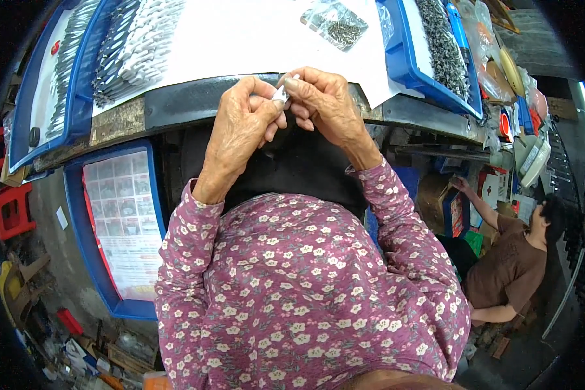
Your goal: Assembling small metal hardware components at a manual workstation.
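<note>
Over the near edge of the workbench, my left hand [239, 123] and my right hand [328, 104] meet with their fingertips almost touching. A small white piece [280, 95], with a bit of metal by it, is pinched between my left thumb and fingers. My right thumb and forefinger are closed at its other end, where a white tip shows above the thumb; whether this is the same piece I cannot tell. Behind my hands lies a white sheet [240, 39] on the bench. A stack of slim white-and-grey parts [151, 45] sits on it to the left.
A clear bag of small metal parts [340, 29] lies on the sheet. Blue trays [406, 68] of parts flank the bench, and another blue tray [71, 195] stands lower left. Red stools [13, 211] are far left. At right, a person [510, 260] in brown reaches toward boxes.
</note>
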Motion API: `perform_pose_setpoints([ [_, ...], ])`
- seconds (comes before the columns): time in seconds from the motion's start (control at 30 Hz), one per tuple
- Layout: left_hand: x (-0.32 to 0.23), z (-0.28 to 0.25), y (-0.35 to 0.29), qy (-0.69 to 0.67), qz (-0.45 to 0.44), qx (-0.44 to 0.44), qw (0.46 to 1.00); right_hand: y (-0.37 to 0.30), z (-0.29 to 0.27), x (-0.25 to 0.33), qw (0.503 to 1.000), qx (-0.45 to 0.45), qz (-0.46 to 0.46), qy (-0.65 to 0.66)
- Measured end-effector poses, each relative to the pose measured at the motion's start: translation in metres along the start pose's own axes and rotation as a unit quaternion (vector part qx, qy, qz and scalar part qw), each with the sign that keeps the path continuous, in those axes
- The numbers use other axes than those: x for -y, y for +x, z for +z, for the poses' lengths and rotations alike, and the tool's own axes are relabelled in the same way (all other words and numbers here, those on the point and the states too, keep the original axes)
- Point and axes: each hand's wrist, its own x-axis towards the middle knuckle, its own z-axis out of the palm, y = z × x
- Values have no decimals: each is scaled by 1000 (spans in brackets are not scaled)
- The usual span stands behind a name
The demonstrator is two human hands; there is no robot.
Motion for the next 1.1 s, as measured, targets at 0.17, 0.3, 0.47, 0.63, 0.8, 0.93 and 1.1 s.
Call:
perform_pose_setpoints([
  [0.17,-4,5,-2,14,11,-21,1000,-2,5,-4,998,-32,-24,-38],
  [0.3,-1,5,-2,0,22,-20,1000,-3,6,-8,996,-51,-49,-57],
  [0.47,3,7,-1,-30,24,-21,999,-6,10,-8,994,-76,-57,-55],
  [0.63,4,6,-1,-76,-5,-11,997,-6,9,-8,994,-83,-68,-24],
  [0.8,-2,1,-1,-132,-58,32,989,-5,8,0,997,-64,-36,19],
  [0.93,1,0,2,-144,-60,38,987,-7,13,-6,989,-110,-89,-51],
  [1.1,2,-3,1,-140,-64,56,987,-8,12,1,995,-89,-43,-9],
])
